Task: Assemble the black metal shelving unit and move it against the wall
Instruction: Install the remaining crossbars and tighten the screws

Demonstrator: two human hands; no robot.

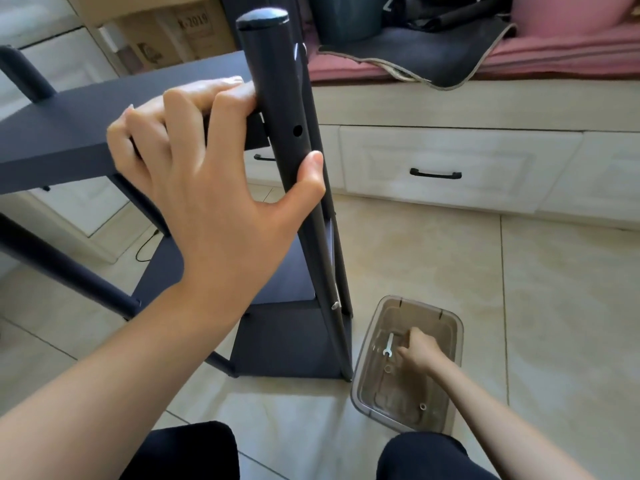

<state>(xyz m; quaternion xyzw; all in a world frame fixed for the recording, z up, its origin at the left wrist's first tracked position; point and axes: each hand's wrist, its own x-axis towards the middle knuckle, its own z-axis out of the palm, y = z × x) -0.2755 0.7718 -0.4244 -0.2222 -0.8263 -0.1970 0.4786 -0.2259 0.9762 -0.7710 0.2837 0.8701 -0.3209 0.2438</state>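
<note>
**Left hand steadies the shelving post while the right reaches into the parts tub**

Nearest the camera are the person's dark-clad knees (180,452), low in the head view above the tiled floor (554,306). Beyond them the left hand (207,174) holds the black metal shelving unit (284,341), which stands on the floor just left of a clear plastic tub (453,327). The left fingers (194,109) are curled over the edge of the top shelf (69,133) where it meets the upright post (277,98), and the thumb presses on the post's near side, so the hand is grasping shelf and post together. The post is capped at the top and shows an open screw hole (297,130) just beside the thumb.

The right hand (420,349) is down inside the tub, fingers bent toward a small silver wrench (389,344); whether they touch or pinch it cannot be told. Small rings, perhaps washers (423,406), lie on the tub's bottom near the wrench.

Behind the tub runs a pale drawer unit (460,161) with black handles, topped by a pink cushion (571,46) and a dark mat (433,57).
</note>
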